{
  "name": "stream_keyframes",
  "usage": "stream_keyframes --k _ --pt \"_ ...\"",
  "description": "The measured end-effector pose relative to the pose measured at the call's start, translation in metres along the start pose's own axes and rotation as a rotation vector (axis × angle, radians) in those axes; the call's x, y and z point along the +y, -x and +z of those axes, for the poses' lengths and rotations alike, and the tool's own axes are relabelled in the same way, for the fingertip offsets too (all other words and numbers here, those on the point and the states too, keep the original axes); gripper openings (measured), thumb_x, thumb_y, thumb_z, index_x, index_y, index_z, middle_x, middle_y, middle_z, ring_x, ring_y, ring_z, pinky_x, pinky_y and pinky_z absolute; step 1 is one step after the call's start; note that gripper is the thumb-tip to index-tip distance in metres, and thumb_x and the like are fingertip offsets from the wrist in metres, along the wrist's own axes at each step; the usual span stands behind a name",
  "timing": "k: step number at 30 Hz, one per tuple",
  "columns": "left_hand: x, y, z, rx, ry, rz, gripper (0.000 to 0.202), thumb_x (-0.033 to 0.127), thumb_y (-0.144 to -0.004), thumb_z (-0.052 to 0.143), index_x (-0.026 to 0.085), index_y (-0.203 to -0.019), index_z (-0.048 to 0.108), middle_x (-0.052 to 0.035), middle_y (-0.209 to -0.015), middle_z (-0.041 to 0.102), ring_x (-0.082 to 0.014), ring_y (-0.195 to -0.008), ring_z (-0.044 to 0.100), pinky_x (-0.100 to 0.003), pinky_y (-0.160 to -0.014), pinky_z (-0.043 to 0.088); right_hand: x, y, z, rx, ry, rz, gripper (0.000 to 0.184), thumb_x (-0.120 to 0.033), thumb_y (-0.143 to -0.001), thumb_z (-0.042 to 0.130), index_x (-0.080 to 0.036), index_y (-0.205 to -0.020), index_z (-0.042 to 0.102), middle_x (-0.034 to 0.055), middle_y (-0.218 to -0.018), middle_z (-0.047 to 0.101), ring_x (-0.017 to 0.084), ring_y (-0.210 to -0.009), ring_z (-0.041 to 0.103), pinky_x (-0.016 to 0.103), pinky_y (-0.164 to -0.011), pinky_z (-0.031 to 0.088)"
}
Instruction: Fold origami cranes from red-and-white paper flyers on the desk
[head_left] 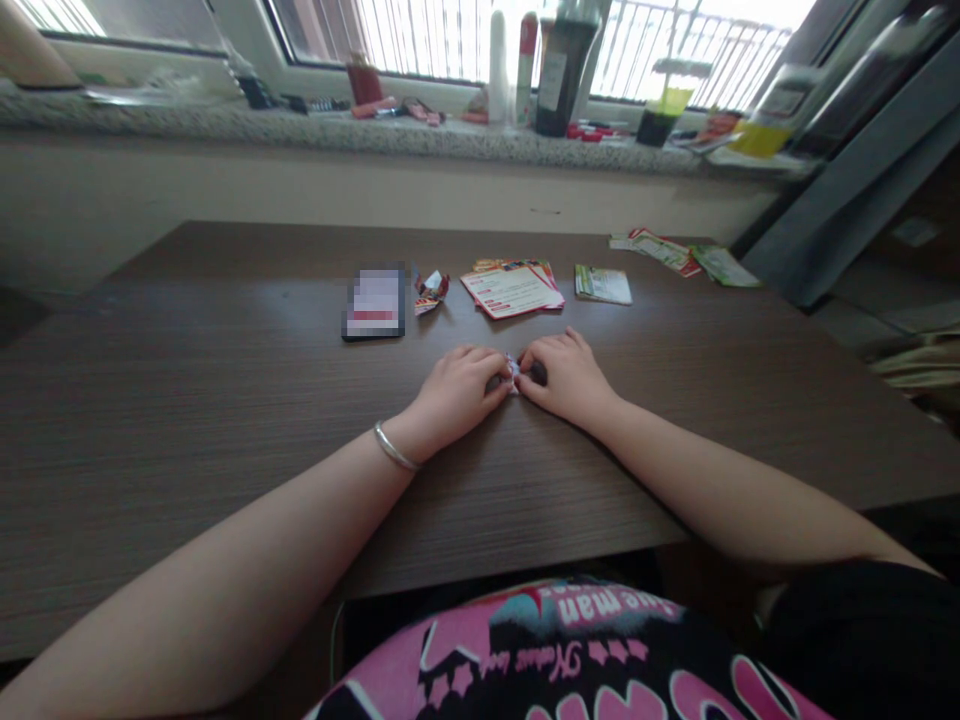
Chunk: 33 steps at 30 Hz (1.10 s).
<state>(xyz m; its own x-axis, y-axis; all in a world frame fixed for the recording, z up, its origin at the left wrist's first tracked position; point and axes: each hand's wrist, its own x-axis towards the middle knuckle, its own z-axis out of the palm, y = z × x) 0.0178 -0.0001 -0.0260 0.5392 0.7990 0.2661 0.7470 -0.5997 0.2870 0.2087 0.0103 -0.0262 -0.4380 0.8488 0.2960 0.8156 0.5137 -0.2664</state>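
A dark-edged device (375, 303) lies at left, its screen pixelated beyond reading, with a crumpled colourful paper (432, 291) beside it. The left hand (466, 388) pinches a small folded paper (513, 374) between thumb and fingers, just in front of a pile of red-bordered cards (514, 287) whose print is too small to read. The right hand (566, 372) pinches the folded paper's other side. Further right lie a green-and-white card stack (604, 284) and loose cards (661, 251), their wording illegible.
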Motion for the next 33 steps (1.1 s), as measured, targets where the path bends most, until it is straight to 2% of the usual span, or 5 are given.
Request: stream_keyframes --k 7,15,20,27,33 --pt "-0.006 -0.002 0.004 -0.018 0.067 0.005 0.017 0.023 -0.093 0.046 0.019 -0.099 0.061 -0.0063 -0.133 0.058 -0.0229 -0.120 0.050 -0.042 -0.106 0.038 0.012 -0.001 0.007 0.005 -0.132 -0.044 0.009 -0.030 -0.081 0.062 -0.022 -0.082 0.065 0.0056 -0.106 0.068 0.024 -0.106 0.058 0.047 -0.104 0.033" --pt "-0.016 0.004 -0.008 -0.065 0.073 0.145 0.017 0.023 -0.090 0.051 0.021 -0.102 0.062 -0.0065 -0.114 0.064 -0.0219 -0.112 0.055 -0.038 -0.100 0.042 0.017 -0.002 0.006 -0.007 -0.243 -0.161 0.009 -0.024 -0.083 0.062 -0.022 -0.089 0.068 0.0039 -0.104 0.071 0.021 -0.103 0.060 0.039 -0.097 0.039" --pt "-0.014 0.008 -0.019 -0.083 -0.060 0.103 0.018 0.023 -0.090 0.051 0.021 -0.096 0.067 -0.0067 -0.100 0.065 -0.0208 -0.093 0.060 -0.034 -0.086 0.047 0.014 0.001 -0.003 -0.001 -0.270 -0.198 0.017 -0.015 -0.082 0.057 -0.022 -0.093 0.067 0.0046 -0.100 0.070 0.020 -0.098 0.060 0.036 -0.092 0.042" --pt "-0.010 0.008 -0.023 -0.086 -0.106 0.072 0.019 0.025 -0.090 0.051 0.021 -0.093 0.069 -0.0071 -0.093 0.063 -0.0206 -0.088 0.059 -0.033 -0.080 0.047 0.009 0.006 -0.015 -0.123 -0.125 -0.294 0.017 -0.035 -0.080 0.067 -0.022 -0.092 0.067 0.0061 -0.102 0.068 0.023 -0.100 0.057 0.036 -0.089 0.042" --pt "-0.010 0.010 -0.022 -0.081 -0.139 0.091 0.015 0.030 -0.089 0.054 0.021 -0.093 0.067 -0.0060 -0.090 0.061 -0.0202 -0.085 0.058 -0.032 -0.076 0.046 0.008 0.006 -0.015 -0.115 -0.078 -0.299 0.011 -0.030 -0.085 0.062 -0.022 -0.091 0.067 0.0059 -0.100 0.068 0.022 -0.098 0.057 0.036 -0.088 0.042"
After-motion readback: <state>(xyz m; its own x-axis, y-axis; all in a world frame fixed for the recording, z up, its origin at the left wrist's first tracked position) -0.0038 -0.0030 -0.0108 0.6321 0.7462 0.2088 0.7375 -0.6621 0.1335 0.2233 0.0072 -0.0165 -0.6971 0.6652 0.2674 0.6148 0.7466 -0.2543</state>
